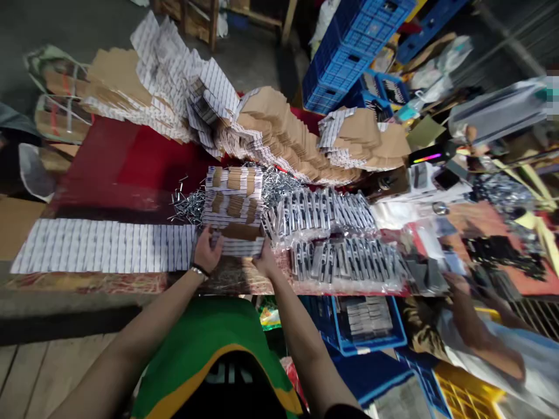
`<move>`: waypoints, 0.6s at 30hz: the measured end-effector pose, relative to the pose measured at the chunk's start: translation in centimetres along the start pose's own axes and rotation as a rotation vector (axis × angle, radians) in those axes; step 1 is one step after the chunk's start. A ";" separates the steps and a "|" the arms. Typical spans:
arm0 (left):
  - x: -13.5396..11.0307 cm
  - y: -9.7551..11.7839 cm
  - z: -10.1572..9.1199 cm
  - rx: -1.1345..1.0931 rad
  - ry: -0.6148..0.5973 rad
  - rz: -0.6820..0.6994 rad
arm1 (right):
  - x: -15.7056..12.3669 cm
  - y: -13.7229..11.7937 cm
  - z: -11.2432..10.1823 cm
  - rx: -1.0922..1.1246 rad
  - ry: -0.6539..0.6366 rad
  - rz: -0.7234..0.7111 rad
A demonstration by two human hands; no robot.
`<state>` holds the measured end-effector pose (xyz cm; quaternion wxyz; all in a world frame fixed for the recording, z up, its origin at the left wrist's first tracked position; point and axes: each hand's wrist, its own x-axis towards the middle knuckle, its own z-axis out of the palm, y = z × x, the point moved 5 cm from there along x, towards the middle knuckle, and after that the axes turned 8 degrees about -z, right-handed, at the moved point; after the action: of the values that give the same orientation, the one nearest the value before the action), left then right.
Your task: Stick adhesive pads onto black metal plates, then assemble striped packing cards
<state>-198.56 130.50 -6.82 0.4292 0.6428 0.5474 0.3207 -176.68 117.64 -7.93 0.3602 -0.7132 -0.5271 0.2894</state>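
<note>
A small white printed carton (pixel 241 247) with a brown cardboard inside lies between my hands at the table's front edge. My left hand (pixel 207 251) grips its left end, thumb toward the carton, beside the end of a long row of white cartons (pixel 109 245). At the opposite end, my right hand (pixel 265 261) has its fingers closed on the carton's edge. Just beyond stand rows of open cartons (pixel 233 189) with brown flaps. Loose metal pins or screws (pixel 190 205) are heaped beside these, and bagged metal parts (pixel 325 209) lie to the right.
Stacks of flat cartons (pixel 279 128) line the table's far side. More bagged parts (pixel 349 259) sit at the front right. Blue crates (pixel 340 52) are stacked behind, and another blue crate (pixel 369 326) is below the table. A co-worker's arm (pixel 474 326) reaches in from the right.
</note>
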 end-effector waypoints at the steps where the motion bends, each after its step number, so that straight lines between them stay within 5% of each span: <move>1: -1.4 -0.3 -0.2 -0.082 0.001 -0.027 | -1.1 0.1 -0.1 0.151 -0.049 -0.044; 4: -4.8 -2.0 0.3 -0.260 0.021 -0.195 | -3.9 1.0 0.9 0.468 -0.133 0.043; 7: -7.7 -4.2 0.9 -0.221 0.091 -0.364 | -5.8 1.5 2.1 0.459 0.072 0.208; 10: -10.9 -5.9 0.2 -0.171 0.124 -0.443 | -7.5 0.8 2.6 0.542 0.183 0.223; 15: -16.0 -6.0 -1.8 -0.328 -0.316 -0.336 | -11.1 -0.8 3.8 1.008 -0.215 0.277; 18: -17.5 -5.8 -3.4 -0.291 -0.346 -0.322 | -12.5 -1.0 4.7 1.008 -0.187 0.419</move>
<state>-207.41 114.20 -9.59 0.6495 0.5244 0.5092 0.2093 -184.34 106.83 -9.40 0.5433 -0.5133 -0.2000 0.6335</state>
